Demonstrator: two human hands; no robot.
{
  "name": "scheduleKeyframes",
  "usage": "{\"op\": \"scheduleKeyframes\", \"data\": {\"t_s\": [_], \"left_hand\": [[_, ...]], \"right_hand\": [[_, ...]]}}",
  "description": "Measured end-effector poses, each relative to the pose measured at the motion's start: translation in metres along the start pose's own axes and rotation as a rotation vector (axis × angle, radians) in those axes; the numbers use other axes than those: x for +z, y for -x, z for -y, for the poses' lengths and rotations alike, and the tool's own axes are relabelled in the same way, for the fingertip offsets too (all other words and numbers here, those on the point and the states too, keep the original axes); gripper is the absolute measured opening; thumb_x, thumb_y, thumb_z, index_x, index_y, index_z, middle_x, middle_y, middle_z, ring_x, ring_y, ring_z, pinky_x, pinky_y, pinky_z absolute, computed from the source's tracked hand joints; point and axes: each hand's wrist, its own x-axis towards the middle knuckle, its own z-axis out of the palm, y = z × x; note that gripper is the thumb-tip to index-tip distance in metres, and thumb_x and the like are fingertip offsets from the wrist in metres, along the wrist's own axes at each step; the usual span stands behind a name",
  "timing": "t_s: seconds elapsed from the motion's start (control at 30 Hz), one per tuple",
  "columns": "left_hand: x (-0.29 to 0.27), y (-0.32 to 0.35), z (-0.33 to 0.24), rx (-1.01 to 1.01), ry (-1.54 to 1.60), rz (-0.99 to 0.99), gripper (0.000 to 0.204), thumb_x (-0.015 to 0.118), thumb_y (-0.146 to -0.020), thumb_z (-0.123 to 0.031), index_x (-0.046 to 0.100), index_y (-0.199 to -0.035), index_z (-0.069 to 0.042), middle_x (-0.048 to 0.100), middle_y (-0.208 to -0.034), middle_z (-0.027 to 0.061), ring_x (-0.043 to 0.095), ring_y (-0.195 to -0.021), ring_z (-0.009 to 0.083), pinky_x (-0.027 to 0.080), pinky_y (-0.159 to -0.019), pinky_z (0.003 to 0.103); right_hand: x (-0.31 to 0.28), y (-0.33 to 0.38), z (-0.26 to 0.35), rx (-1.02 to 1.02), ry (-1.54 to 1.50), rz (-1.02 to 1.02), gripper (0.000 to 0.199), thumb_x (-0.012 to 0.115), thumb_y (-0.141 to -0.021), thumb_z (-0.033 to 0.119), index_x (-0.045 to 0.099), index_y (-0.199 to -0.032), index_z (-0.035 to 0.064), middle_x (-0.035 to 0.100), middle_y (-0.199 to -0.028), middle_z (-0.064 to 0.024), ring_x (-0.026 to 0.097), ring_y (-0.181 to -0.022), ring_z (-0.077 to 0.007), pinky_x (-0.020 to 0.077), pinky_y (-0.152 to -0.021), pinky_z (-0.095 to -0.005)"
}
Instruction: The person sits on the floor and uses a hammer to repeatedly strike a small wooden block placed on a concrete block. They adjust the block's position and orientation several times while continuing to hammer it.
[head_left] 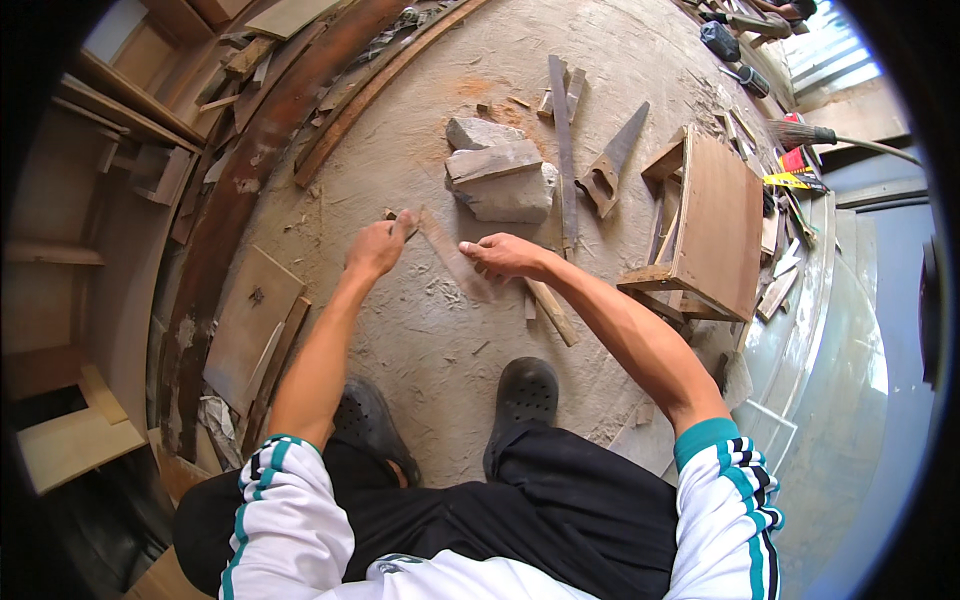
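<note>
My left hand (376, 246) is closed in a pinch in front of me, left of the stone blocks. A small dark bit shows at its fingertips, too small to name. Curled fingers on my right hand (503, 256) close on a thin pale strip (450, 253), smeared by motion, which slants between the two hands. Its far end lies near my left fingertips; whether they touch it I cannot tell. Just beyond, a wooden block (495, 161) rests on rough stone blocks (512, 200). Right of these lie a long dark flat bar (563, 150) and a handsaw (614, 160).
A small wooden box frame (715, 225) stands at the right. A wooden stick (552, 312) lies under my right forearm. Boards (255, 320) and a long reddish beam (235, 200) line the left. A broom (805, 133) and glass panes (830, 330) are at far right.
</note>
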Motion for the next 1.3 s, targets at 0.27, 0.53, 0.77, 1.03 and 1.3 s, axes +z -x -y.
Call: {"op": "scheduleKeyframes", "data": {"t_s": [0.27, 0.53, 0.77, 1.03, 1.3], "left_hand": [[0.011, -0.032, 0.027, 0.321, -0.069, -0.474, 0.045, 0.059, -0.094, -0.043, 0.066, -0.120, -0.007, 0.068, -0.119, 0.0163, 0.060, -0.115, 0.0369, 0.046, -0.099, 0.048], [0.030, -0.057, -0.099, 0.577, -0.273, -0.464, 0.068, 0.070, -0.086, -0.045, 0.050, -0.139, -0.006, 0.050, -0.143, 0.0172, 0.048, -0.131, 0.0342, 0.040, -0.108, 0.046], [0.027, -0.079, -0.116, 0.479, -0.311, -0.307, 0.069, 0.070, -0.087, -0.044, 0.048, -0.137, -0.003, 0.058, -0.124, 0.0184, 0.055, -0.119, 0.0344, 0.045, -0.099, 0.046], [0.003, -0.041, -0.059, 0.093, 0.224, -0.386, 0.067, 0.061, -0.092, -0.050, 0.050, -0.132, 0.002, 0.058, -0.123, 0.0221, 0.055, -0.117, 0.0368, 0.046, -0.097, 0.048], [-0.024, -0.019, 0.088, -0.261, -0.092, -0.477, 0.072, 0.057, -0.094, -0.051, 0.038, -0.142, -0.001, 0.043, -0.141, 0.0228, 0.041, -0.131, 0.0391, 0.037, -0.107, 0.048]], "right_hand": [[-0.087, 0.008, -0.031, 0.190, 0.209, -0.446, 0.044, 0.062, -0.094, 0.040, 0.066, -0.093, -0.0038, 0.070, -0.077, -0.0127, 0.067, -0.062, -0.0224, 0.0536, -0.054, -0.0382], [-0.093, 0.015, -0.046, 0.323, 0.410, -0.717, 0.060, 0.054, -0.090, 0.046, 0.053, -0.126, -0.0012, 0.059, -0.128, -0.0281, 0.056, -0.122, -0.0424, 0.0440, -0.102, -0.0520], [-0.086, 0.007, -0.096, 0.235, 0.496, -0.782, 0.050, 0.060, -0.089, 0.034, 0.047, -0.122, -0.0005, 0.058, -0.122, -0.0283, 0.056, -0.118, -0.0452, 0.0476, -0.096, -0.0536], [-0.094, 0.002, -0.125, 0.273, 0.426, -0.856, 0.055, 0.072, -0.083, 0.023, 0.039, -0.121, 0.0002, 0.058, -0.118, -0.0304, 0.061, -0.107, -0.0466, 0.0503, -0.092, -0.0525], [-0.115, -0.004, -0.100, 0.192, 0.150, -1.099, 0.058, 0.065, -0.078, 0.036, 0.057, -0.116, -0.0062, 0.068, -0.096, -0.0229, 0.068, -0.090, -0.0361, 0.0543, -0.084, -0.0450]]}}
